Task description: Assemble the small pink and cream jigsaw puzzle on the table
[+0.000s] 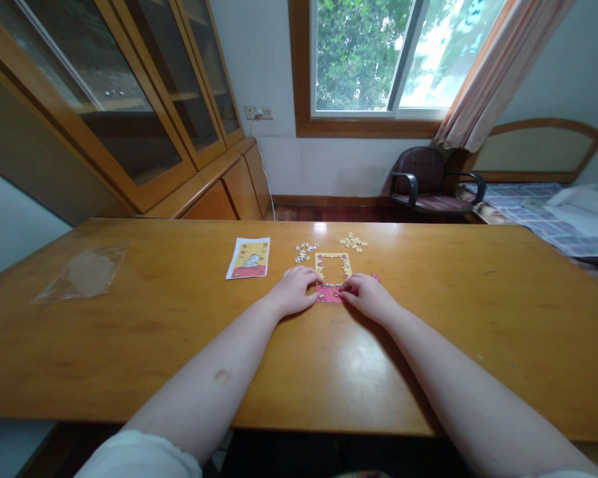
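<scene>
A small jigsaw puzzle (pixel 331 255) lies on the table, with a yellow border around an unfilled middle and a pink strip along its lower side. My left hand (pixel 298 291) holds the puzzle's lower left edge, thumb and curled fingers resting against it. Over the pink strip's right part, my right hand (pixel 369 296) is closed in a pinch on what looks like a small pink puzzle piece (pixel 335 291), its fingers partly hiding it. Beyond that hand lie loose pink pieces (pixel 376 277). White-and-grey pieces (pixel 305 251) and yellow pieces (pixel 353 242) form two piles behind the puzzle.
A picture card (pixel 249 257) of a white animal on yellow and pink lies left of the puzzle. Farther left is a clear plastic bag (pixel 84 271) on the wooden table (pixel 179 332). Past the table stand a glass-door cabinet (pixel 169 106), an armchair (pixel 421 176) and a bed (pixel 553 212).
</scene>
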Demonstrator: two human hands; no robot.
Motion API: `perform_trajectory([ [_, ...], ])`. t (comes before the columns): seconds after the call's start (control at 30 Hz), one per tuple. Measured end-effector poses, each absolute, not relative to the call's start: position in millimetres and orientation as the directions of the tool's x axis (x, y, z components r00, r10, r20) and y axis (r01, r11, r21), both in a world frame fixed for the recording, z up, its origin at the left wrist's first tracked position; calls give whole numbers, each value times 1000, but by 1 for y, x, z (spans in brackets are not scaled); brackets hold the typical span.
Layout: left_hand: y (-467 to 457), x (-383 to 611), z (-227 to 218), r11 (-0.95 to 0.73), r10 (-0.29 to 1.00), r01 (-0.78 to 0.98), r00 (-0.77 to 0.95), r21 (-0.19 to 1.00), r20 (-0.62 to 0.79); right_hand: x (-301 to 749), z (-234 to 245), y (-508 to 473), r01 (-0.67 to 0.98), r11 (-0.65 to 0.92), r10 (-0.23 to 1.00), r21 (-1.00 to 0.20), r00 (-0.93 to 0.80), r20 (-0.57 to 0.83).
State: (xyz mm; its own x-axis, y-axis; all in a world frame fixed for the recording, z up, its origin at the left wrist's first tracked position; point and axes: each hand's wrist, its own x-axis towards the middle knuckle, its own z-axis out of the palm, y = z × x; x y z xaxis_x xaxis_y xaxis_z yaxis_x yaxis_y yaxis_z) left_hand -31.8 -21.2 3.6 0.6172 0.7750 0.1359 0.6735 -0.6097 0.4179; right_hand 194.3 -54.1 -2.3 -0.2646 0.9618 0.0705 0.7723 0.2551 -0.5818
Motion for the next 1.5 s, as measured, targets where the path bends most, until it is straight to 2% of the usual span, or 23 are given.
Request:
perform_trajectory([
  [0.23, -21, -32, 3, -617, 770, 668, 621, 416, 145, 199, 2, -56, 765, 323, 943, -558, -312, 118],
  [0.43, -21, -32, 3, -615, 772, 670, 620, 416, 142, 207, 7, -60, 741, 403, 898, -538, -433, 77],
  [1.5, -21, -32, 2, -613, 774, 669, 616, 421, 147, 201, 5, -62, 741, 439, 883, -508, -461, 91],
])
